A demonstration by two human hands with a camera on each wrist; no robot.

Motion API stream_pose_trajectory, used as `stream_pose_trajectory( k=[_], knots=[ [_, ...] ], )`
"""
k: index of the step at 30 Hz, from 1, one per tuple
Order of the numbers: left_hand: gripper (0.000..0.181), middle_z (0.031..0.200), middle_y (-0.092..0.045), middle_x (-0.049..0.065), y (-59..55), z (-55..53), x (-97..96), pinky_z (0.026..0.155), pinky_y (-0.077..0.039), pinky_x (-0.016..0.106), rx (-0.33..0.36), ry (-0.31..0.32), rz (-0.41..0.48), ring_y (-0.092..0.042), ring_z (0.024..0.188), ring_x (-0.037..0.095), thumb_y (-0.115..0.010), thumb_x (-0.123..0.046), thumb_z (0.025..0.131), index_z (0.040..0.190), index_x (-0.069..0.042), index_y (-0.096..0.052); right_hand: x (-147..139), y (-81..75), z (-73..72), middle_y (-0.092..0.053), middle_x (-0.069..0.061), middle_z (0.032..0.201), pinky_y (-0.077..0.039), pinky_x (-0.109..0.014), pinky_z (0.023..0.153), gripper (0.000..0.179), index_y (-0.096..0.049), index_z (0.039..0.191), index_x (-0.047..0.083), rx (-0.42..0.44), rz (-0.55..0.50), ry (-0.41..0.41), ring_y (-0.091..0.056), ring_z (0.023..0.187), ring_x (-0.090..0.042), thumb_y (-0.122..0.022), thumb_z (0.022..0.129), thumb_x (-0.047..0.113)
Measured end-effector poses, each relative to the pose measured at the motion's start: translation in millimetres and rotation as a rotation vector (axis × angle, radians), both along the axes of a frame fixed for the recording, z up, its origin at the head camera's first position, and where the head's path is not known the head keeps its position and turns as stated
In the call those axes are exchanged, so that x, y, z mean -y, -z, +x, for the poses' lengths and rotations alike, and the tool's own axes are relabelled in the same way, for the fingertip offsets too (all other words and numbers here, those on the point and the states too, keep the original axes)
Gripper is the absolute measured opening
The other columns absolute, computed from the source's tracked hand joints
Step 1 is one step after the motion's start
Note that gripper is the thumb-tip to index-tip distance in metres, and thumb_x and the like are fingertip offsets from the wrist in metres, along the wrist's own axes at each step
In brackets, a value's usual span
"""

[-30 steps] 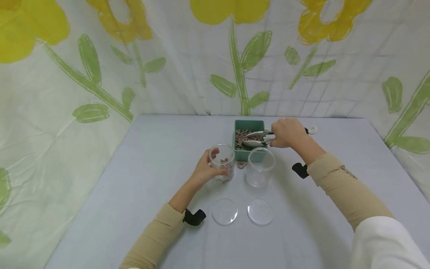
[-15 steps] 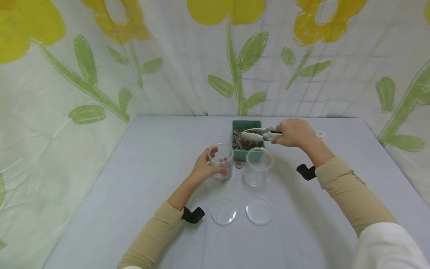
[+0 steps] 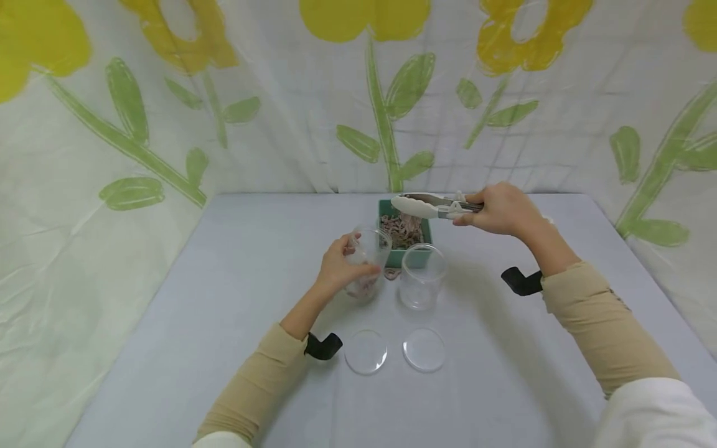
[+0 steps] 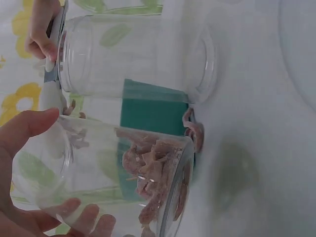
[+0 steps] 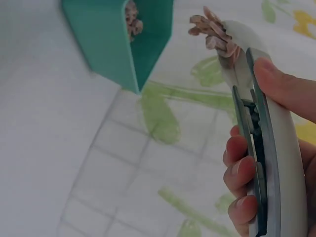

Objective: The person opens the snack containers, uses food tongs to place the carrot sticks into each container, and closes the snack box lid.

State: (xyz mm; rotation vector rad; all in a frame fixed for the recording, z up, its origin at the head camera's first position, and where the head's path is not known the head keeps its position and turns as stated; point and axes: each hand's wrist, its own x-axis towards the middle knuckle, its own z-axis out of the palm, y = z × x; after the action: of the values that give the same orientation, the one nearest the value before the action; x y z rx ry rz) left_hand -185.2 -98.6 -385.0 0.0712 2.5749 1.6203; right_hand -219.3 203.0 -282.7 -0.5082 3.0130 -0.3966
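Note:
My left hand point(image 3: 338, 267) grips a clear jar point(image 3: 364, 249), thumb on one side and fingers round the other; it tilts toward the box. Brownish-pink curled pieces point(image 4: 150, 168) lie at its bottom. Kitchen tongs point(image 3: 428, 206) with white tips are gripped by my right hand point(image 3: 504, 208), above the back of a green box point(image 3: 411, 259). Between the tong tips is a clump of the same pieces point(image 5: 217, 37), raised out of the box. More pieces point(image 3: 400, 230) fill the box's lower part. What the pieces are I cannot tell.
A second clear jar point(image 3: 421, 289) stands upright in front of the box. One loose piece point(image 3: 392, 274) lies on the table between jars and box. Two clear round lids point(image 3: 366, 352) lie side by side nearer the person. A flower-painted curtain point(image 3: 269, 137) hangs behind the table.
The tongs have closed on a clump and lifted up out of the box, the right hand rising with them. The left hand's jar has gone from upright to tilted.

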Motion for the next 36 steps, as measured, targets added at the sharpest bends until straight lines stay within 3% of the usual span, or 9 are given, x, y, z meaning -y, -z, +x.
stream_pose_trajectory(
  k=[2,8,15,24,30,36],
  knots=[
    [0.078,0.134,-0.051,0.016,-4.9,-2.2,-1.7,0.099,-0.045,0.050,-0.006,-0.002,-0.029,-0.048,0.126,0.033,-0.085,-0.022,0.071,0.140,-0.008,-0.049,0,-4.3,3.6,-0.049,-0.007,0.052,-0.030,-0.031,0.050,0.062,-0.059,0.130,-0.001,-0.005,-0.043,0.002,-0.030,0.047,-0.015,-0.071,0.087,0.042],
    [0.083,0.132,-0.051,0.016,-14.3,-8.2,-7.3,0.100,-0.044,0.046,0.012,-0.013,-0.077,-0.047,0.124,0.031,-0.085,-0.026,0.072,0.142,-0.005,-0.046,9,-13.0,15.4,-0.041,-0.003,0.046,-0.028,-0.030,0.047,0.060,-0.061,0.129,0.002,0.002,-0.114,-0.010,-0.025,0.044,-0.013,-0.074,0.085,0.041],
    [0.082,0.132,-0.053,0.017,-15.0,-9.8,-9.9,0.101,-0.043,0.045,0.020,0.004,-0.033,-0.047,0.125,0.032,-0.086,-0.021,0.071,0.141,-0.004,-0.047,25,-19.1,24.3,-0.027,0.004,0.044,-0.024,-0.027,0.045,0.062,-0.060,0.129,0.001,-0.017,-0.115,-0.092,-0.021,0.043,-0.011,-0.073,0.085,0.043],
    [0.077,0.134,-0.052,0.015,-15.6,-7.4,-13.1,0.104,-0.042,0.046,0.098,-0.008,0.182,-0.045,0.129,0.031,-0.083,-0.013,0.074,0.141,-0.003,-0.047,33,-2.6,25.0,-0.035,0.002,0.040,-0.025,-0.027,0.044,0.055,-0.063,0.124,0.000,-0.110,-0.164,-0.115,-0.021,0.042,-0.009,-0.077,0.084,0.035],
    [0.071,0.138,-0.051,0.014,-15.0,-6.5,-14.9,0.105,-0.040,0.047,0.140,-0.020,0.225,-0.045,0.130,0.031,-0.082,-0.015,0.076,0.138,-0.003,-0.049,39,12.6,24.7,-0.042,0.002,0.043,-0.024,-0.026,0.043,0.055,-0.063,0.124,-0.001,-0.154,-0.229,-0.116,-0.022,0.040,-0.008,-0.078,0.083,0.033],
    [0.064,0.137,-0.050,0.017,-13.4,-6.0,-14.5,0.106,-0.039,0.047,0.137,-0.031,0.270,-0.045,0.130,0.033,-0.081,-0.013,0.077,0.133,-0.001,-0.051,41,21.0,26.3,-0.049,0.001,0.047,-0.024,-0.025,0.041,0.056,-0.064,0.123,-0.002,-0.158,-0.295,-0.096,-0.021,0.036,-0.006,-0.078,0.082,0.034]
  ],
)
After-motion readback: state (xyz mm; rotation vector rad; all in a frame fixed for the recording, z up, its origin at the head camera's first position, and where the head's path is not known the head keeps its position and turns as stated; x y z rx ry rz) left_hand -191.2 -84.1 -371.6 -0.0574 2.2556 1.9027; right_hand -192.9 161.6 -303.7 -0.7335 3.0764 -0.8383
